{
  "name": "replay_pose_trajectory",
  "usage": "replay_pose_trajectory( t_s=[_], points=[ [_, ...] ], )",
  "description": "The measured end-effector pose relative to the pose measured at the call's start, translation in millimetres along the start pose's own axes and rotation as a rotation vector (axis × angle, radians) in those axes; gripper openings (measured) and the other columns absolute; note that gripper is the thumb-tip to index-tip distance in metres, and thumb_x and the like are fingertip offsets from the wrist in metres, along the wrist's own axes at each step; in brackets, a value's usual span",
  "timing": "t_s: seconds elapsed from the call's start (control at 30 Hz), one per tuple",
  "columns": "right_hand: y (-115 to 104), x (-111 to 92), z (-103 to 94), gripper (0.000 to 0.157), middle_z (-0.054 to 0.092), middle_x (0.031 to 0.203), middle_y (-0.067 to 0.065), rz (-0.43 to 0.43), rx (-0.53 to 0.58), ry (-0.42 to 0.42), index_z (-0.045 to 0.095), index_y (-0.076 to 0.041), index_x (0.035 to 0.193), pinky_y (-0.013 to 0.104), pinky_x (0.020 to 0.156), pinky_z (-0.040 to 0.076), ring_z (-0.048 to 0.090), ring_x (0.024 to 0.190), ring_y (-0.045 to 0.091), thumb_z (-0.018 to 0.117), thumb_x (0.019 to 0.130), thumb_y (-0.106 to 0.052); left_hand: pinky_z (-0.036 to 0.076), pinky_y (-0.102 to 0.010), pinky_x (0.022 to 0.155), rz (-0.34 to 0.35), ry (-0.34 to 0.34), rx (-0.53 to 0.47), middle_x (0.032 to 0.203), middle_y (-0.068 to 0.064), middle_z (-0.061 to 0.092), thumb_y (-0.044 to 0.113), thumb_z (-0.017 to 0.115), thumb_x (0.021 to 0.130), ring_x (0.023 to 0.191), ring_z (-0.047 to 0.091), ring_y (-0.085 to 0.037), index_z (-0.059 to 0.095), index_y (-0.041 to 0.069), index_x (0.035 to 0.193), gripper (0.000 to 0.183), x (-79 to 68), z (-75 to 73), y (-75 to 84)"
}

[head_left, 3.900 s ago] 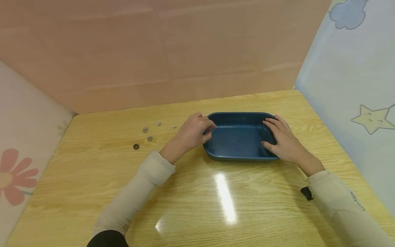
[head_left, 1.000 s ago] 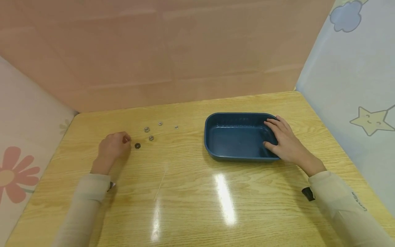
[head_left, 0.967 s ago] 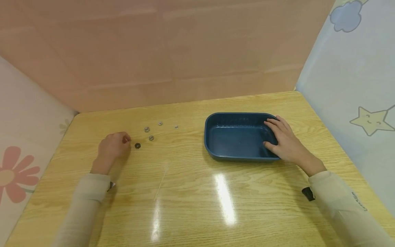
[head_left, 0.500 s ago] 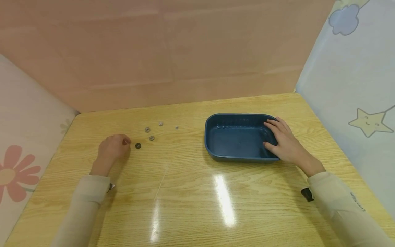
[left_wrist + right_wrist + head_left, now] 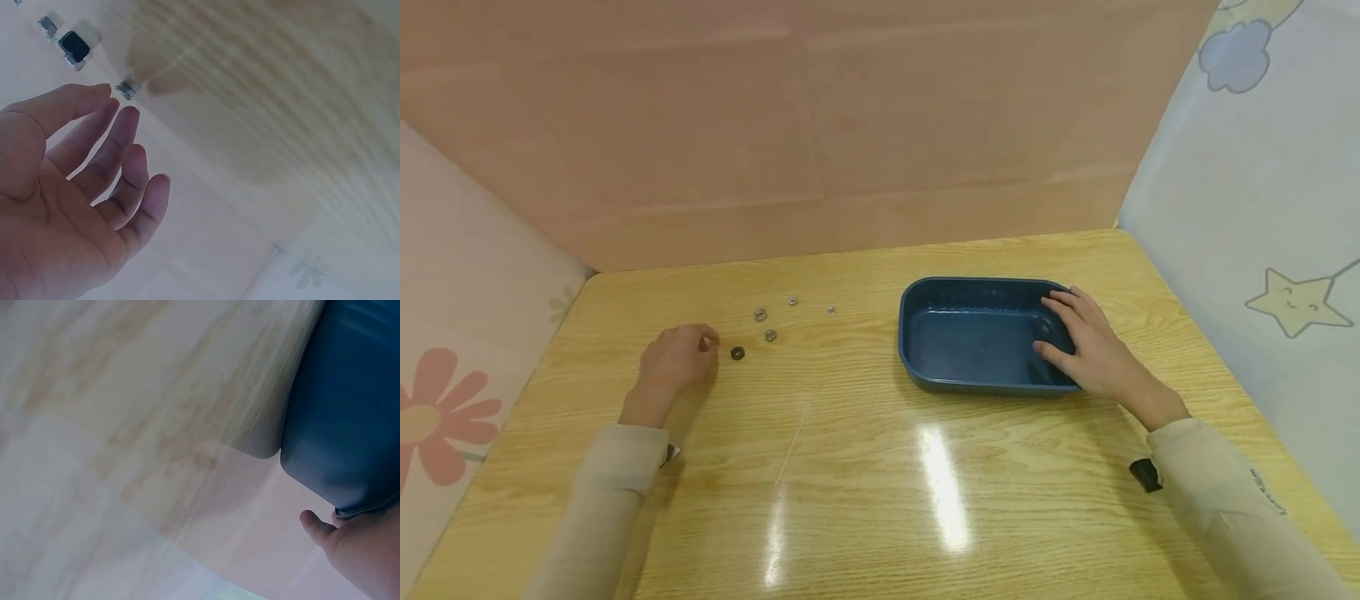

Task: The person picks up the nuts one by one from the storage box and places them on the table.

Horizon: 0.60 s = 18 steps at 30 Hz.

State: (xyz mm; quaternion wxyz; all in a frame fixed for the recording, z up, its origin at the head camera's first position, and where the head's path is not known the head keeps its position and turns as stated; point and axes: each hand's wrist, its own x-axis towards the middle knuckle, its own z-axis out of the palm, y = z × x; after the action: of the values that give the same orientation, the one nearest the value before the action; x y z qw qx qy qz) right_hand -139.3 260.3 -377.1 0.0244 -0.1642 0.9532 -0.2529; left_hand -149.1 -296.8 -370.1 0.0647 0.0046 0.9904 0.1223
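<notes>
Several small nuts lie on the table left of a blue tray. The black nut [image 5: 737,353] is closest to my left hand [image 5: 673,358]. Silver nuts [image 5: 761,314] sit beyond it. In the left wrist view, my left hand [image 5: 81,181] has loosely bent fingers, thumb tip near the index tip, and nothing visible between them; a small nut [image 5: 125,89] shows just past the fingertips. My right hand [image 5: 1090,346] rests over the right rim of the tray [image 5: 985,386], its fingers spread and reaching inside. The right wrist view shows only part of that hand [image 5: 369,550] beside the tray's outer wall [image 5: 331,444].
The wooden table [image 5: 850,467] meets an orange-brown sheet [image 5: 820,133] at the back. Walls with printed pictures stand at the left [image 5: 475,250] and right [image 5: 1262,192]. Dark bands [image 5: 1145,474] show near both cuffs.
My left hand was above the tray's left rim 3.9 s ago and has moved left to beside the black nut. For the last second it has stayed there. My right hand has remained on the tray.
</notes>
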Motion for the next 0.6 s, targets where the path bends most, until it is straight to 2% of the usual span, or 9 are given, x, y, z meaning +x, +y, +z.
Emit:
replay_pose_trajectory(
  t_s=[0.17,0.27,0.43,0.5,0.6],
  points=[
    [1,1,-3.3,0.077,0.009,0.165,0.021,0.037,0.039,-0.016,0.019,-0.003,0.158,0.074,0.111,0.013,-0.004,0.153,0.042,0.051,0.101,-0.045,0.050,-0.037,0.056,0.018,0.060,0.004,0.112,-0.025,0.068,0.017,0.057,0.096,0.088,0.066,-0.039,0.064,0.000,0.124,0.034,2.7,-0.7,8.4],
    [1,3,-7.5,0.077,0.009,0.166,0.021,0.032,0.038,-0.009,0.017,-0.005,0.159,0.073,0.111,0.015,0.002,0.152,0.045,0.050,0.102,-0.045,0.050,-0.039,0.057,0.045,0.104,-0.007,0.114,-0.026,0.068,0.018,0.057,0.095,0.091,0.063,-0.041,0.064,0.000,0.125,0.035,5.2,-0.5,15.0],
    [-1,8,-15.7,0.080,0.011,0.165,0.021,0.019,0.014,0.023,0.015,-0.007,0.159,0.070,0.114,0.017,0.011,0.151,0.046,0.054,0.100,-0.045,0.050,-0.043,0.058,0.130,0.187,-0.019,0.118,-0.029,0.065,0.019,0.053,0.095,0.096,0.062,-0.046,0.062,0.000,0.127,0.038,10.8,0.6,28.2],
    [-4,12,-19.1,0.081,0.013,0.165,0.022,0.002,-0.008,0.049,0.016,-0.006,0.159,0.068,0.116,0.015,0.010,0.151,0.046,0.055,0.099,-0.045,0.052,-0.049,0.065,0.174,0.230,-0.008,0.120,-0.030,0.064,0.019,0.056,0.095,0.100,0.062,-0.048,0.061,-0.001,0.128,0.039,13.8,1.2,34.7],
    [-12,22,-23.4,0.081,0.016,0.164,0.022,-0.031,-0.052,0.097,0.020,-0.004,0.158,0.066,0.118,0.012,0.008,0.153,0.044,0.055,0.099,-0.047,0.053,-0.058,0.084,0.241,0.301,-0.002,0.127,-0.029,0.061,0.020,0.061,0.095,0.111,0.060,-0.049,0.058,-0.003,0.131,0.043,20.3,2.3,46.0]
  ],
)
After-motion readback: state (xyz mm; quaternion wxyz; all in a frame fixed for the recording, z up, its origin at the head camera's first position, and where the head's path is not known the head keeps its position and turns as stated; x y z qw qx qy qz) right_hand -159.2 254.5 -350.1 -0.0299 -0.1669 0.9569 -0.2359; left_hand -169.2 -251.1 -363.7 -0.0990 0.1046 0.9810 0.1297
